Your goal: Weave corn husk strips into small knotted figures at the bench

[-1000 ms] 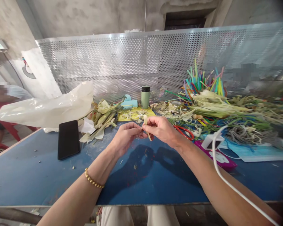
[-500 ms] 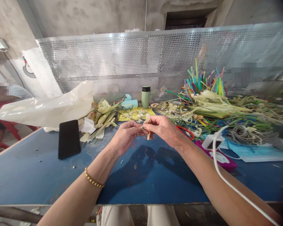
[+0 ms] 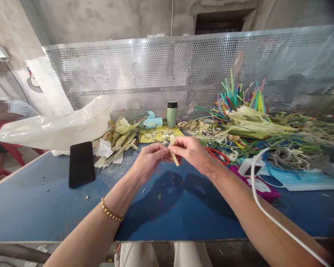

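Note:
Both of my hands meet above the middle of the blue table (image 3: 105,207), fingertips almost touching. A narrow pale strip of corn husk (image 3: 174,158) sits between them, one end poking up and the other hanging below the fingers. My right hand (image 3: 189,151) is closed in a pinch on this strip. My left hand (image 3: 151,157) is pinched too, against the strip's left side; its fingertips partly hide what lies between them. Behind the hands is a yellow sheet (image 3: 144,138) scattered with small pale husk scraps.
At left lie a black phone (image 3: 81,164), a husk pile (image 3: 125,135) and a plastic bag (image 3: 58,128). A green bottle (image 3: 172,115) stands at the back. On the right are husks (image 3: 253,124), coloured pipe cleaners (image 3: 239,96), a face mask (image 3: 311,180) and a white cable (image 3: 256,193).
The strip's lower end has swung slightly to the right and its top slightly left, so it now slants. Both hands stay nearly in place, still pinched.

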### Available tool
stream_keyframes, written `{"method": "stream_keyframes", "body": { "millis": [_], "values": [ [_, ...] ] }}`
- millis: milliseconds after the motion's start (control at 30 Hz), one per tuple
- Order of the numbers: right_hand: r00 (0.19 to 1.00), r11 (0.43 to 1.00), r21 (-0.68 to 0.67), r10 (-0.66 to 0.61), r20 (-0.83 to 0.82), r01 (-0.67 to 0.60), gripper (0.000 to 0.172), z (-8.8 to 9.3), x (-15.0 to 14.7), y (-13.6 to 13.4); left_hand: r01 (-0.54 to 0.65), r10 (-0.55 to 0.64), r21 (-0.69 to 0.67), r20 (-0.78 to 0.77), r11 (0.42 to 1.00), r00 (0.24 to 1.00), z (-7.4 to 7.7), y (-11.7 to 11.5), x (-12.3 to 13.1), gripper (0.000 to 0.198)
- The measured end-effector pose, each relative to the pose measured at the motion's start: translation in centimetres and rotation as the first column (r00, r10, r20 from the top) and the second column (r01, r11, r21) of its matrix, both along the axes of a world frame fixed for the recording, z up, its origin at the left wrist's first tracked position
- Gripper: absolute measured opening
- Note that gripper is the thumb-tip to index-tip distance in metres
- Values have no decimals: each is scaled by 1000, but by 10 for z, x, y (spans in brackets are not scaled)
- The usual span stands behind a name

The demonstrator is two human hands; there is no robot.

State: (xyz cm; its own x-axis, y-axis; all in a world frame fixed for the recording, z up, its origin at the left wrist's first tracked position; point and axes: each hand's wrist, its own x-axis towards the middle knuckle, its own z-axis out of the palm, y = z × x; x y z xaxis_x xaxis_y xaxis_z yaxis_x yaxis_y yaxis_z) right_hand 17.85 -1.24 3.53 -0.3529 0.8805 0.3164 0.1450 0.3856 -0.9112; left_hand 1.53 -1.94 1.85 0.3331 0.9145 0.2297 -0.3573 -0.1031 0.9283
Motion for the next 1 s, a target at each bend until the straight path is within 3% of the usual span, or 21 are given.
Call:
{"method": "stream_keyframes", "body": {
  "millis": [200, 733, 933, 1000],
  "values": [
    [999, 1000, -20, -2, -35, 1, 21, 1, -2, -1, -42, 42, 20, 13, 999, 999, 1, -2, 3, 12],
    [999, 1000, -13, 7, -43, -7, 22, 3, -2, -4, -25, 23, 17, 66, 1000, 998, -1, 0, 3, 11],
    [993, 995, 58, -80, 81, 75, 22, 1, -1, -1, -51, 62, 61, -196, 997, 979, 2, 0, -1, 14],
    [991, 996, 67, -58, 121, 50, 27, 4, 1, -2, 5, 8, 57, -236, 998, 972, 5, -2, -2, 16]
  ]
}}
